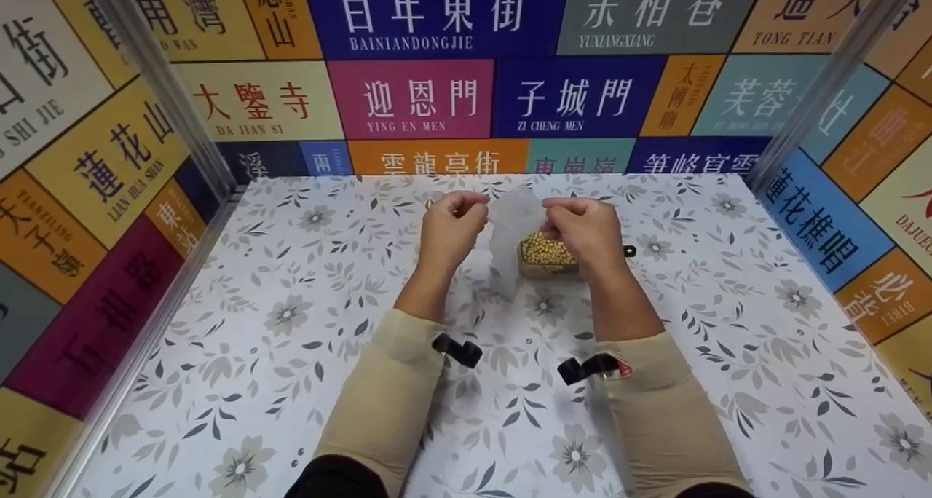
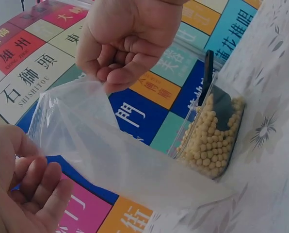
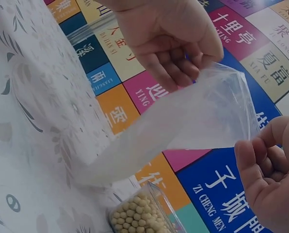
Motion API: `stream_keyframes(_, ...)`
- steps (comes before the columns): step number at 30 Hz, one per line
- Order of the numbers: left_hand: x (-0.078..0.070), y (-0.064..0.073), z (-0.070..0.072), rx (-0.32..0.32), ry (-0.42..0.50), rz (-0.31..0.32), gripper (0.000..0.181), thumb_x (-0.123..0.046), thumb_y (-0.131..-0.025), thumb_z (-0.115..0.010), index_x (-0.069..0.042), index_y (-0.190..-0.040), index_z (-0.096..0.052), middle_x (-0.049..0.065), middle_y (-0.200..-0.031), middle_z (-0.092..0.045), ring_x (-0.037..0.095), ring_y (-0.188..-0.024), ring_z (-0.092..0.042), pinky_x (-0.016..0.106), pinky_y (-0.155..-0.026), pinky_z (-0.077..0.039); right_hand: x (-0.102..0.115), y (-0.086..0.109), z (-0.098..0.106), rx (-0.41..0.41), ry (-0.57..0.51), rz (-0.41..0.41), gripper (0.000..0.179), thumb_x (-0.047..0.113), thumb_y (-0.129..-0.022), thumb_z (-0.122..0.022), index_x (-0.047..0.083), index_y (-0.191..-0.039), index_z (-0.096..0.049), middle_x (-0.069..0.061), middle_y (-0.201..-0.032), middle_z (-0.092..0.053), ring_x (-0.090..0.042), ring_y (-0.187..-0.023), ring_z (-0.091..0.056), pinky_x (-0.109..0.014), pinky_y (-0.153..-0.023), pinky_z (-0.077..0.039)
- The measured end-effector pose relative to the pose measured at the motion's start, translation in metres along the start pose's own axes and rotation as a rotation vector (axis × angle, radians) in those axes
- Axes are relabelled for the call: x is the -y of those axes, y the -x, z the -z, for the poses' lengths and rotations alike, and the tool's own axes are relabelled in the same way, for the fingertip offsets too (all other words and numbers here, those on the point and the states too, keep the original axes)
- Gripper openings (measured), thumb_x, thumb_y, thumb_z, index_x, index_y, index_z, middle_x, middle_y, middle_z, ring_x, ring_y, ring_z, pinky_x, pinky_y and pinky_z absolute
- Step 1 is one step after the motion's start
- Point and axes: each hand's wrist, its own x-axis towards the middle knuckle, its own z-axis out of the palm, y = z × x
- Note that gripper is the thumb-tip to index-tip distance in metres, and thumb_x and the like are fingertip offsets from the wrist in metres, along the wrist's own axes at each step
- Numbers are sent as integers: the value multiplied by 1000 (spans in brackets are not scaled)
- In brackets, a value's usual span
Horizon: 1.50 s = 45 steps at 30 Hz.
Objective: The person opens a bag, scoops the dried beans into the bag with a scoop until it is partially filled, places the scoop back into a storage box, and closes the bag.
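Note:
A clear plastic bag (image 1: 513, 236) hangs between my two hands, its mouth spread at the top and its lower end close to the tabletop. My left hand (image 1: 453, 228) pinches one top edge between thumb and curled fingers. On the opposite edge my right hand (image 1: 586, 232) pinches the bag (image 3: 202, 111) the same way. Just behind the bag and partly hidden by my right hand stands a clear box of soybeans (image 1: 546, 254). In the left wrist view a dark scoop (image 2: 222, 109) is stuck into the soybeans (image 2: 207, 145), its black handle rising over the rim.
The table (image 1: 291, 381) is covered in a white cloth with grey flowers and leaves. Panels of coloured street-name signs (image 1: 429, 97) wall it in at the back and both sides. Transparent corner strips (image 1: 160, 83) join the panels.

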Motion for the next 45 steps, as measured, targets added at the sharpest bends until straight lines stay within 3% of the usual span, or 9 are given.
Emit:
stream_keyframes(3, 1, 0, -5, 71, 55, -28, 25, -25, -102, -60, -15, -118, -77, 2, -107, -75, 17, -100, -72, 29, -88, -63, -2, 0, -2, 23, -43, 2, 29, 21, -104, -64, 6, -124, -78, -8, -103, -74, -17, -91, -73, -25, -84, -66)
stream_keyframes(8, 5, 1, -11, 158, 62, -135, 32, -17, -104, -51, -17, -128, -72, 2, -130, -73, 14, -120, -71, 33, -103, -60, -5, -1, -4, 27, -140, -3, 28, 18, -105, -64, 3, -126, -76, -10, -100, -75, -16, -86, -75, -26, -84, -66)
stream_keyframes(15, 13, 1, -12, 226, -12, -251, 30, -13, -100, -52, -18, -116, -76, -2, -140, -68, 15, -131, -65, 37, -111, -57, -8, -4, -4, 16, -191, -26, 29, 18, -105, -64, 3, -127, -76, -9, -98, -75, -16, -84, -75, -26, -85, -66)
stream_keyframes(20, 18, -1, -13, 252, -38, -278, 18, -17, -101, -58, -17, -109, -75, -4, -141, -68, 13, -131, -64, 33, -109, -59, -9, -4, -4, 19, -198, -44, 30, 18, -105, -64, 3, -128, -75, -12, -105, -74, -16, -87, -75, -26, -86, -66)
stream_keyframes(32, 25, -4, -10, 163, 75, -307, 7, -15, -104, -62, -9, -103, -67, 4, -132, -73, 15, -127, -68, 28, -109, -58, -9, -7, -2, 6, -234, -43, 27, 14, -106, -62, 1, -126, -74, -10, -100, -72, -17, -89, -73, -26, -86, -65)
stream_keyframes(39, 25, -6, -8, 95, 66, -335, 9, -15, -104, -64, -9, -104, -70, 2, -129, -74, 13, -125, -68, 25, -108, -57, -10, -8, -2, 5, -238, -54, 28, 14, -105, -62, 1, -127, -74, -11, -101, -71, -17, -88, -74, -25, -86, -66)
stream_keyframes(45, 28, -7, -6, 95, 72, -337, 9, -16, -103, -65, -10, -102, -71, 0, -129, -75, 12, -123, -70, 27, -105, -59, -11, -9, -4, 30, -233, -51, 27, 15, -107, -63, 3, -128, -74, -10, -103, -70, -17, -90, -73, -25, -86, -65)
